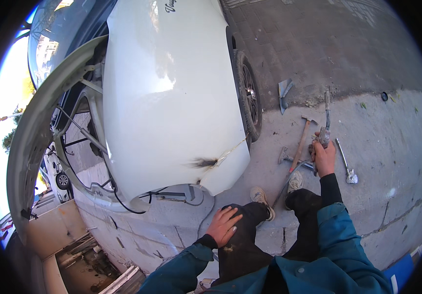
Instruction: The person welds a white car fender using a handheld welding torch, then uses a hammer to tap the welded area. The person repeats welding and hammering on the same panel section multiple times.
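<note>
At the lower centre of the frame, the left hand (224,227) lies on a dark trouser leg (243,255), its fingers slightly apart. Right of centre, the right hand (324,159) is clamped on a grey tool (324,135) whose narrow metal tube points toward the top of the frame. Just left of it, a hammer (300,144) with a wooden handle lies on the concrete ground (387,132); just right lies a silver bar (341,153). Beyond, at upper centre, stretches a white car body (172,108), with a dark scorch mark (204,162) near its lower edge and a wheel (251,93) at its right.
</note>
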Motion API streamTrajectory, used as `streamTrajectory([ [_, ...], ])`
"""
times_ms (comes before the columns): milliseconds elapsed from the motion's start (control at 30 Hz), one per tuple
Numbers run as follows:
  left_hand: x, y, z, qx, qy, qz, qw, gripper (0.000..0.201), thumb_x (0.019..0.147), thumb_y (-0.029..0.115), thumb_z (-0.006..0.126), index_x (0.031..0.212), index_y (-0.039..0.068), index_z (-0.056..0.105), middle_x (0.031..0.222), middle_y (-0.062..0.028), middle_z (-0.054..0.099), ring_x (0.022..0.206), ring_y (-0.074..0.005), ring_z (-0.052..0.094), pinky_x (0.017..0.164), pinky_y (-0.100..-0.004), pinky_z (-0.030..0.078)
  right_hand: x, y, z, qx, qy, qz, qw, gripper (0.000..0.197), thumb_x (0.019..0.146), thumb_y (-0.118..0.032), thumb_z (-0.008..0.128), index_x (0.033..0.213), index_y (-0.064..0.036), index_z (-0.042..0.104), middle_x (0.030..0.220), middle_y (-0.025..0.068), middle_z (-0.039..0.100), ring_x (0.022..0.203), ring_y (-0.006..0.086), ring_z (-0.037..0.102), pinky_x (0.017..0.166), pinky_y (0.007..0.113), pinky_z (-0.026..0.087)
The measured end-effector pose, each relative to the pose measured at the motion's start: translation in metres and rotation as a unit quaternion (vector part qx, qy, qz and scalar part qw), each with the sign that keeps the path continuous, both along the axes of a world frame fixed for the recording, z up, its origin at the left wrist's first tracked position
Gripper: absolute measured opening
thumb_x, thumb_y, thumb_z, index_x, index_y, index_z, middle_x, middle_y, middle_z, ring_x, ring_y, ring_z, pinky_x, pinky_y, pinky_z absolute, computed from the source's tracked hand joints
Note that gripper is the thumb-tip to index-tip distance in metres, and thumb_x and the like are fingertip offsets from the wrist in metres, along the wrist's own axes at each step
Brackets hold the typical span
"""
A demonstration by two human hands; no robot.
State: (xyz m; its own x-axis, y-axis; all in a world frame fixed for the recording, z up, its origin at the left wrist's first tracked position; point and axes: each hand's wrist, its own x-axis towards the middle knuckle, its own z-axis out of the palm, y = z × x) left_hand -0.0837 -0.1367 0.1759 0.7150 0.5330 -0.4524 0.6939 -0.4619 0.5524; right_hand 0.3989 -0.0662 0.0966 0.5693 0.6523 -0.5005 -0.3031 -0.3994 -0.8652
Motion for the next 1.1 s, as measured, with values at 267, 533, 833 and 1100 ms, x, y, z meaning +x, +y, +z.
streamTrajectory([
  [267,0.005,-0.004,0.094,0.100,0.165,0.162,0.968,0.060,0.095,0.027,0.073,0.149,0.004,0.062,0.153,-0.0204,0.056,0.136,-0.0422,0.053,0.114,-0.0573,0.045,-0.024,-0.116,0.127,-0.102,0.107,0.066,0.987,0.028,0.104,-0.012,0.065,0.131,-0.0047,0.064,0.069,-0.0002,0.056,0.048,0.0099,0.052,0.045,0.030,0.041],
  [533,0.008,0.103,0.257,0.320,-0.015,0.134,0.938,0.043,0.093,0.008,0.072,0.135,-0.002,0.070,0.132,-0.0195,0.065,0.120,-0.0419,0.061,0.104,-0.0512,0.049,-0.115,-0.158,0.212,-0.124,-0.022,0.239,0.963,0.040,0.099,-0.029,0.074,0.127,-0.0021,0.062,0.092,0.0221,0.074,0.088,0.0421,0.074,0.082,0.049,0.057],
  [833,-0.004,0.260,0.249,0.421,-0.125,0.203,0.875,0.054,0.102,0.015,0.067,0.149,-0.007,0.054,0.151,-0.0255,0.051,0.140,-0.0464,0.046,0.119,-0.0553,0.038,-0.265,-0.150,0.288,-0.137,-0.050,0.265,0.953,0.058,0.103,-0.051,0.073,0.129,-0.0020,0.054,0.101,0.0307,0.075,0.099,0.0530,0.073,0.086,0.056,0.057],
  [1100,-0.019,0.276,0.216,0.350,-0.141,0.143,0.915,0.067,0.106,0.027,0.067,0.158,-0.007,0.043,0.155,-0.0300,0.048,0.143,-0.0488,0.045,0.121,-0.0584,0.035,-0.339,-0.122,0.314,-0.156,-0.111,0.283,0.940,0.062,0.105,-0.060,0.067,0.122,-0.0009,0.055,0.107,0.0306,0.074,0.103,0.0530,0.071,0.088,0.057,0.056],
])
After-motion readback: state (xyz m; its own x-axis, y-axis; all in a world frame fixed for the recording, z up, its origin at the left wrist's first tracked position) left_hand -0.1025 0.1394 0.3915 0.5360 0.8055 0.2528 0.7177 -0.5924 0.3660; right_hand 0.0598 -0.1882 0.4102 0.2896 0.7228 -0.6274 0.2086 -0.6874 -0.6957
